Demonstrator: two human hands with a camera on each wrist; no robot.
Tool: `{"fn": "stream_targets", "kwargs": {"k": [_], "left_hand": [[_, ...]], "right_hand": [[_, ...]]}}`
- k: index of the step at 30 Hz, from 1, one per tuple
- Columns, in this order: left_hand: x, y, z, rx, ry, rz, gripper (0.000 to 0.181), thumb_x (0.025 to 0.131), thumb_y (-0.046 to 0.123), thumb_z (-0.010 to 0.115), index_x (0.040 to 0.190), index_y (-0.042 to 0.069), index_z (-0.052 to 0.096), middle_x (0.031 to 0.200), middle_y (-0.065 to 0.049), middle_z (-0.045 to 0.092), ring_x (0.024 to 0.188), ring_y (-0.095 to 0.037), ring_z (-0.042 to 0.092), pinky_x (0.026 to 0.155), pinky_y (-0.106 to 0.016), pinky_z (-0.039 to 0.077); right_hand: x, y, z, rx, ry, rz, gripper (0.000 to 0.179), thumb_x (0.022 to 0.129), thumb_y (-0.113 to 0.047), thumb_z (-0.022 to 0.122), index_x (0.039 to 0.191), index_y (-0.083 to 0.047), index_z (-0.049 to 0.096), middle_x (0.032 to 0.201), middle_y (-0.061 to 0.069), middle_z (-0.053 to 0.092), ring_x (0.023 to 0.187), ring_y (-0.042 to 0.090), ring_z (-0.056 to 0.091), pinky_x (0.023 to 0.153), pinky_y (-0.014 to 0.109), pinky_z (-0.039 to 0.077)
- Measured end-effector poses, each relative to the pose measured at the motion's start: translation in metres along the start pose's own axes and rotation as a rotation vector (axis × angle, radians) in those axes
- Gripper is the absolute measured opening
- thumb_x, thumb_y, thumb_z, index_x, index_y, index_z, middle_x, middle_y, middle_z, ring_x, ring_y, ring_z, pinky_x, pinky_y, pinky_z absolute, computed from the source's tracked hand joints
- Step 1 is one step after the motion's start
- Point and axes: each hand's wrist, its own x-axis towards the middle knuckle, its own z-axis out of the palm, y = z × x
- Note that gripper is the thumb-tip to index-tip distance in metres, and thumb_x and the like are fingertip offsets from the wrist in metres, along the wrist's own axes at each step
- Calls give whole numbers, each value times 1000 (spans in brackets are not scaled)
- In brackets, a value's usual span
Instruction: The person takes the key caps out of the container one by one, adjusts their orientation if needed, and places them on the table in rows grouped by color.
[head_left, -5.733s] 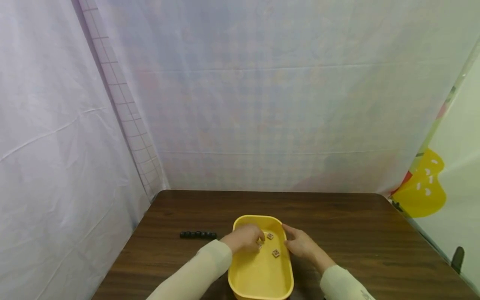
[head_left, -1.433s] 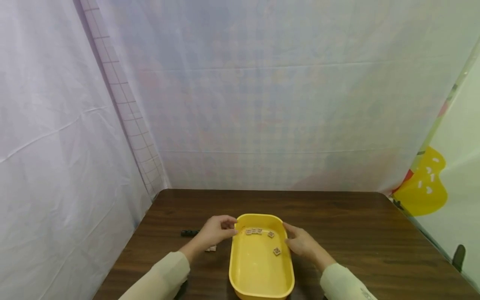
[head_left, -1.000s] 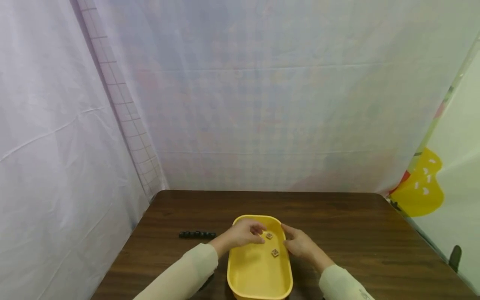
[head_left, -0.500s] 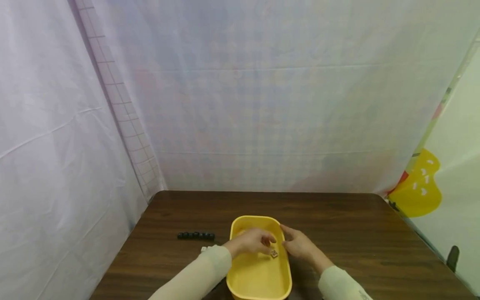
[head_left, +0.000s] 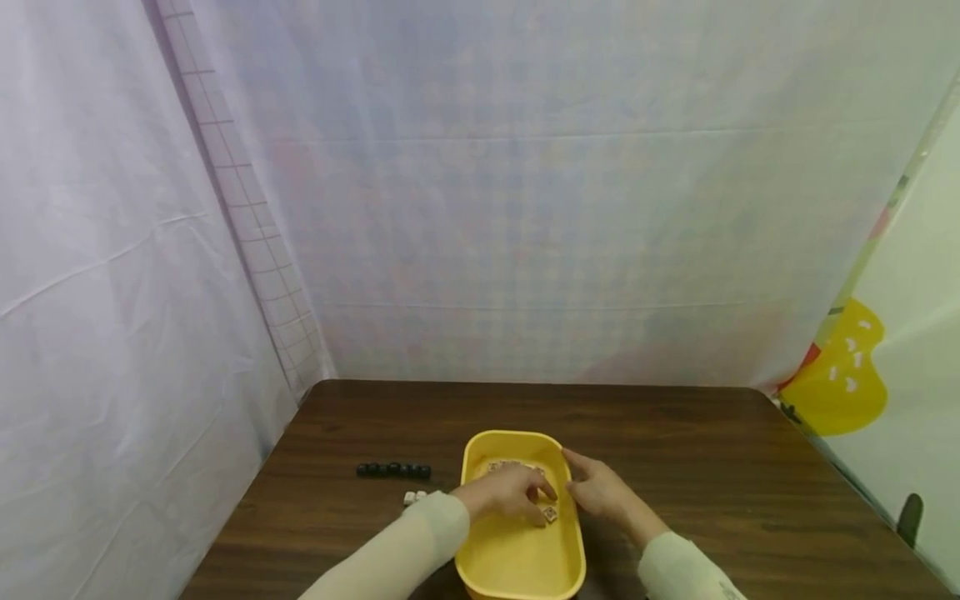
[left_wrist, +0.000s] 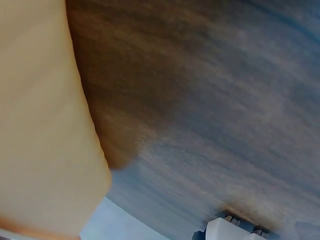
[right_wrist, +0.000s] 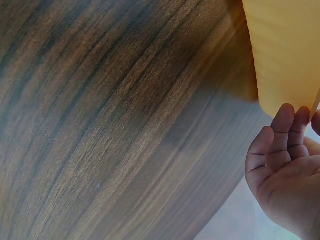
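In the head view my left hand (head_left: 512, 490) reaches into a yellow plastic box (head_left: 517, 575), pinching a small tan square piece with dark marks (head_left: 551, 515) between thumb and forefinger. Similar small pieces (head_left: 510, 464) form a row at the box's far end, partly behind that hand. My right hand (head_left: 600, 493) grips the box's right rim near its far corner. Its fingers (right_wrist: 284, 120) curl loosely beside the yellow wall (right_wrist: 285, 55) in the right wrist view. The left wrist view shows the box's outer wall (left_wrist: 45, 115), with the left fingers hidden.
On the dark wooden table (head_left: 675, 442), a row of small black pieces (head_left: 393, 471) lies left of the box. White pieces (head_left: 414, 497) sit nearer, partly behind the left sleeve (head_left: 405, 542). White sheeting (head_left: 525, 208) hangs beyond the table's far edge.
My left hand has come from the box's left rim into it and down to the nearer loose piece. The other loose piece now sits with the far row. The right hand has stayed put.
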Motion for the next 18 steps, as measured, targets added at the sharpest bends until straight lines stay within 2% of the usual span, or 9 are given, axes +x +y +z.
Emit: {"fn": "stream_targets", "kwargs": {"k": [4, 8, 15, 18], "left_hand": [[0, 0, 2, -8, 9, 22, 21, 87, 20, 78, 106, 14, 77, 76, 11, 60, 69, 1, 50, 66, -13, 41], [0, -1, 0, -43, 18, 16, 18, 88, 22, 77, 103, 12, 77, 77, 12, 60, 70, 2, 51, 67, -13, 42], [-5, -1, -8, -251, 38, -70, 10, 87, 14, 77, 96, 12, 74, 75, 10, 64, 64, -2, 55, 59, -18, 47], [-9, 1, -12, -328, 58, -90, 10, 86, 8, 76, 95, 10, 73, 71, 5, 67, 61, -6, 58, 56, -19, 47]], "right_hand": [[-1, -3, -2, -47, -4, 5, 56, 88, 2, 59, 143, 8, 45, 132, 30, 56, 98, 29, 60, 88, 48, 52], [-2, -4, -2, -30, -7, 5, 57, 89, 2, 60, 143, 8, 45, 129, 29, 58, 92, 27, 60, 82, 43, 53], [-3, -4, -2, 3, -7, -3, 58, 88, 3, 59, 144, 9, 44, 120, 26, 63, 83, 25, 60, 72, 36, 52], [-2, -4, -2, 10, -10, 3, 58, 88, 4, 58, 144, 9, 43, 118, 25, 64, 80, 24, 60, 69, 35, 52]]}}
